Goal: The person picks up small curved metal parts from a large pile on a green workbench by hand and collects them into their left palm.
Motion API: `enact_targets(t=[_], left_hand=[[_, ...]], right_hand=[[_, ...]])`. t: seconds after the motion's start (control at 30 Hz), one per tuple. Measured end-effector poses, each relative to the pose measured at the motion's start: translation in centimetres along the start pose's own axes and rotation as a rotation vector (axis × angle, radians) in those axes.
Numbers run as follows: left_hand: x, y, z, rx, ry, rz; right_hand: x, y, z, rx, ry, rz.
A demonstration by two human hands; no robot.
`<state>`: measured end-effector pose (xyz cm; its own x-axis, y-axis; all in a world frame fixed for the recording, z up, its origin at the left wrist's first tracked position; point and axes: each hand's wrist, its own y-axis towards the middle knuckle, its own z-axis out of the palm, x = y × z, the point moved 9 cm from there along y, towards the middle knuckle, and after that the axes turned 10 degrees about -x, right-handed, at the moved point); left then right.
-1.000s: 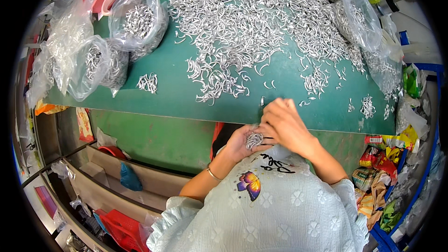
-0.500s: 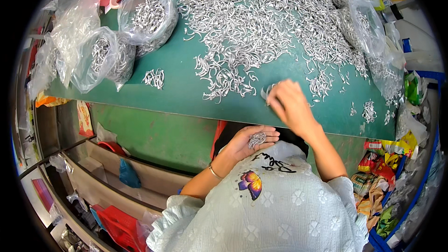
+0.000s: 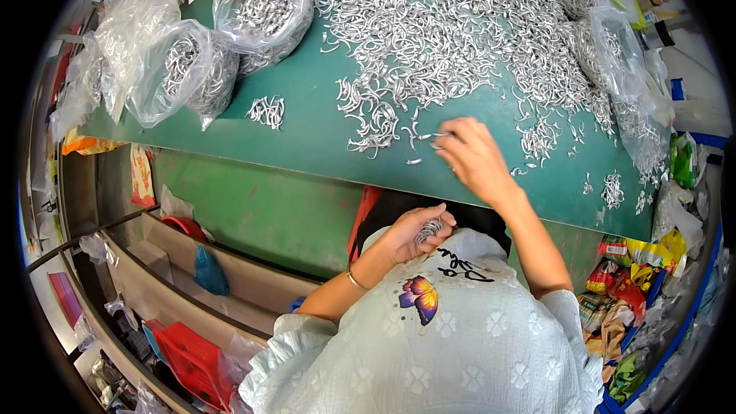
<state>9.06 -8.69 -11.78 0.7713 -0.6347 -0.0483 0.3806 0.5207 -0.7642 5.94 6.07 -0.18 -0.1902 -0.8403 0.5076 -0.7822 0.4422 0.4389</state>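
My left hand is held palm up in front of my shirt, below the table's edge. Its fingers curl around a small bunch of curved silver metal pieces. Over the green tabletop, my right hand reaches down with thumb and fingers pinched at a curved silver piece; the fingertips are a little blurred. A loose silver piece lies just left of the right hand. Beyond it spreads a large heap of the same silver pieces.
Clear plastic bags of silver pieces stand at the table's left, with more bags at the right. Small separate piles lie near the front edge. Shelving with a red basket is at lower left, and colourful packets at lower right.
My left hand's fingers have curled in over the bunch, from lying flatter. My right hand has shifted slightly toward the heap's near edge. The view has moved a little.
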Motion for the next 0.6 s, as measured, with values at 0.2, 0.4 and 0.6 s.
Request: enact_targets(t=[0.2, 0.4, 0.6], left_hand=[[0.4, 0.8, -0.7, 0.064, -0.124, -0.003], [0.0, 1.2, -0.9, 0.132, -0.187, 0.033], [-0.5, 0.5, -1.9, -0.061, -0.21, 0.087]], right_hand=[[1.2, 1.7, -2.1, -0.108, 0.0, 0.074], [5.9, 3.7, 6.6, 0.119, 0.021, -0.208], [-1.1, 1.1, 0.3, -0.031, -0.094, -0.056]])
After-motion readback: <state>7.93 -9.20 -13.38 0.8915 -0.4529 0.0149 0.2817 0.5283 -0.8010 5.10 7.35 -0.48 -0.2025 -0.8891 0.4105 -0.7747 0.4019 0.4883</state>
